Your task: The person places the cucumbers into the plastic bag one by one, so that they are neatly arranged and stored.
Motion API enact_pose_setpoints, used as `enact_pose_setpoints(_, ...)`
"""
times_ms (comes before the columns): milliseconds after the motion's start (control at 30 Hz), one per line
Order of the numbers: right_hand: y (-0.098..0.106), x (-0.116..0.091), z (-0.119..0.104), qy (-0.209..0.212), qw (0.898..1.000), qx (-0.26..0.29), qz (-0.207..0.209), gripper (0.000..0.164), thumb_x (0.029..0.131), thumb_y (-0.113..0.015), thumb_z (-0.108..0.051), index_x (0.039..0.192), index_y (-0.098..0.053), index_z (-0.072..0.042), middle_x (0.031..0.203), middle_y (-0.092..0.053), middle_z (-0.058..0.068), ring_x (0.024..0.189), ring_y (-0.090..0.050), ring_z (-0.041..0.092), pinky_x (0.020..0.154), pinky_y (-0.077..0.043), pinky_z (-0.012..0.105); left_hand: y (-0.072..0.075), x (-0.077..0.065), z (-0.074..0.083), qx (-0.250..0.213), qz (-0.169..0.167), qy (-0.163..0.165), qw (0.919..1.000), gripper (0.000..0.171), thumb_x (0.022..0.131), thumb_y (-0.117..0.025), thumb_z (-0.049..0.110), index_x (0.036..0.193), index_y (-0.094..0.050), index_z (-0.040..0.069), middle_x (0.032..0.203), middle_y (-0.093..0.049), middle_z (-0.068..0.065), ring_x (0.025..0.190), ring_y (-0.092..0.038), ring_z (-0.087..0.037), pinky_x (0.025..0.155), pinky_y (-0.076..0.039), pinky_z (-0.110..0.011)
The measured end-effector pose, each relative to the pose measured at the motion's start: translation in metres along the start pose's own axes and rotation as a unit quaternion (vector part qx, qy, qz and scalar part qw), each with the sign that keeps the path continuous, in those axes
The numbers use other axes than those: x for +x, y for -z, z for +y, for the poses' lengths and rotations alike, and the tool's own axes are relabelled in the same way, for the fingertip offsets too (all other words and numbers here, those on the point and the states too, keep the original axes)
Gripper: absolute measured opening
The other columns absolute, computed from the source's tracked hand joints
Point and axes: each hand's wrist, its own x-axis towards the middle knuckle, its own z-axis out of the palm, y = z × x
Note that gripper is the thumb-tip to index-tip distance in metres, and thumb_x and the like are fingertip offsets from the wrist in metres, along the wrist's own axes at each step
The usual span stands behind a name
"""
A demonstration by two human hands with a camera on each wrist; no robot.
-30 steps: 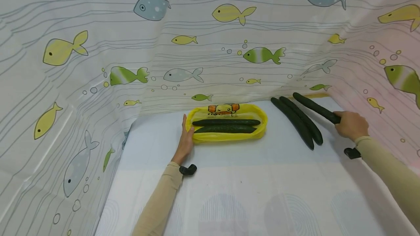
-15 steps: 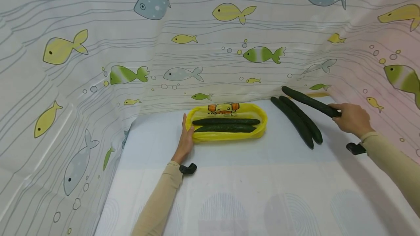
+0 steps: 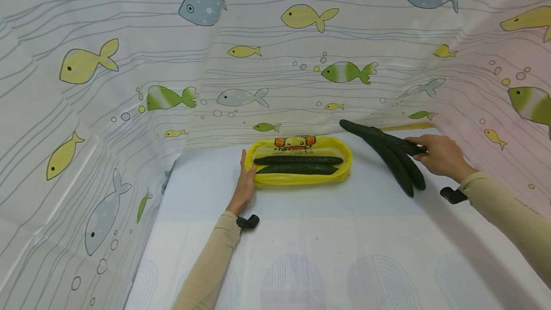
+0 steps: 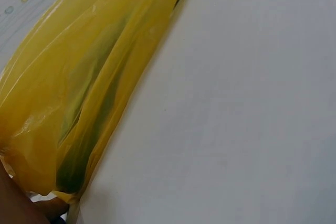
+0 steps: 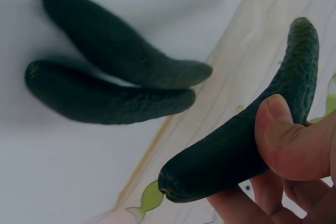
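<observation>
Two cucumbers lie in the yellow bag in the head view; the left hand holds its left end, the right hand grips a third cucumber overlapping, from here, a loose pair on the worktop. Left wrist: the left hand touches the bag. Right wrist: the third cucumber is clasped well clear of the loose pair.

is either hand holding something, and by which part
Right hand: a cucumber, near the end toward the person. Left hand touches the bag at its left end; whether gripping can't be told.
</observation>
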Motion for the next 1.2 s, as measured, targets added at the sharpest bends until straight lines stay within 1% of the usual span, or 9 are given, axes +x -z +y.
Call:
enact_pose_setpoints(133, -0.003, 0.006, -0.016, 0.03, 1.0, 0.005, -0.002, 0.052, 0.088, -0.071, 0.003, 0.14, -0.068, -0.002, 0.114, -0.073, 0.031, 0.073, -0.058, 0.025, 0.05, -0.037, 0.031, 0.002, 0.0, -0.001, 0.0, 0.002, 0.001, 1.0, 0.067, 0.115, -0.026, 0.029, 0.172, 0.009, 0.021, 0.181, 0.006, -0.006, 0.166, -0.004, -0.035, 0.133, -0.007, -0.06)
enact_pose_setpoints(300, -0.012, 0.014, -0.036, 0.039, 0.999, 0.01, -0.025, 0.053, 0.09, -0.069, 0.004, 0.142, -0.066, -0.002, 0.121, -0.072, 0.029, 0.068, -0.056, 0.021, 0.05, -0.037, 0.03, 0.003, -0.001, 0.0, 0.002, 0.002, 0.0, 1.0, 0.068, 0.115, -0.026, 0.03, 0.172, 0.01, 0.02, 0.181, 0.007, -0.006, 0.166, -0.003, -0.033, 0.133, -0.006, -0.059)
enact_pose_setpoints(367, -0.016, 0.016, -0.044, 0.045, 0.998, 0.012, -0.03, 0.053, 0.09, -0.071, 0.003, 0.143, -0.066, -0.003, 0.125, -0.071, 0.03, 0.071, -0.058, 0.023, 0.052, -0.041, 0.032, 0.003, -0.002, 0.0, 0.001, 0.002, -0.001, 1.0, 0.068, 0.115, -0.026, 0.03, 0.172, 0.009, 0.02, 0.181, 0.008, -0.005, 0.166, -0.002, -0.033, 0.133, -0.006, -0.059)
enact_pose_setpoints(467, -0.024, 0.019, -0.055, 0.059, 0.998, 0.018, -0.029, 0.054, 0.089, -0.073, 0.004, 0.142, -0.067, -0.004, 0.13, -0.07, 0.03, 0.081, -0.064, 0.029, 0.058, -0.046, 0.034, 0.002, -0.002, 0.0, -0.002, 0.001, 0.002, 1.0, 0.068, 0.115, -0.027, 0.03, 0.172, 0.009, 0.022, 0.181, 0.008, -0.004, 0.166, -0.003, -0.032, 0.134, -0.006, -0.058)
enact_pose_setpoints(600, -0.033, 0.022, -0.065, 0.081, 0.996, 0.031, -0.029, 0.054, 0.087, -0.074, 0.008, 0.14, -0.069, -0.004, 0.129, -0.072, 0.027, 0.094, -0.066, 0.034, 0.067, -0.049, 0.036, 0.0, -0.002, 0.0, -0.004, -0.002, 0.005, 1.0, 0.068, 0.115, -0.026, 0.03, 0.172, 0.009, 0.023, 0.181, 0.008, -0.005, 0.166, -0.003, -0.033, 0.133, -0.006, -0.059)
enact_pose_setpoints(800, -0.043, 0.028, -0.084, 0.113, 0.992, 0.036, -0.032, 0.053, 0.087, -0.077, 0.006, 0.137, -0.072, -0.007, 0.12, -0.076, 0.02, 0.086, -0.063, 0.027, 0.069, -0.047, 0.034, 0.002, -0.004, -0.001, -0.003, 0.0, 0.003, 1.0, 0.067, 0.115, -0.025, 0.03, 0.172, 0.009, 0.019, 0.18, 0.007, -0.007, 0.166, -0.003, -0.034, 0.133, -0.007, -0.059)
enact_pose_setpoints(933, -0.055, 0.04, -0.097, 0.129, 0.99, 0.035, -0.037, 0.052, 0.087, -0.077, 0.006, 0.137, -0.072, -0.008, 0.118, -0.077, 0.018, 0.082, -0.063, 0.024, 0.066, -0.048, 0.034, 0.004, -0.003, 0.0, 0.002, 0.003, 0.005, 1.0, 0.067, 0.115, -0.025, 0.032, 0.172, 0.009, 0.02, 0.181, 0.006, -0.006, 0.166, -0.003, -0.032, 0.134, -0.007, -0.058)
enact_pose_setpoints(1133, -0.074, 0.059, -0.118, 0.132, 0.989, 0.038, -0.048, 0.048, 0.088, -0.075, 0.007, 0.135, -0.074, -0.005, 0.122, -0.076, 0.021, 0.086, -0.067, 0.028, 0.066, -0.055, 0.039, 0.002, 0.0, 0.0, 0.0, -0.001, -0.003, 1.0, 0.068, 0.115, -0.026, 0.032, 0.172, 0.008, 0.017, 0.181, 0.006, -0.005, 0.167, -0.002, -0.032, 0.134, -0.006, -0.058)
enact_pose_setpoints(1200, -0.079, 0.065, -0.125, 0.134, 0.989, 0.031, -0.05, 0.047, 0.088, -0.074, 0.007, 0.134, -0.074, -0.006, 0.124, -0.076, 0.021, 0.093, -0.071, 0.033, 0.072, -0.059, 0.046, 0.002, 0.0, 0.001, 0.002, -0.003, 0.0, 1.0, 0.069, 0.114, -0.027, 0.032, 0.172, 0.009, 0.018, 0.181, 0.007, -0.005, 0.167, -0.002, -0.031, 0.134, -0.006, -0.057)
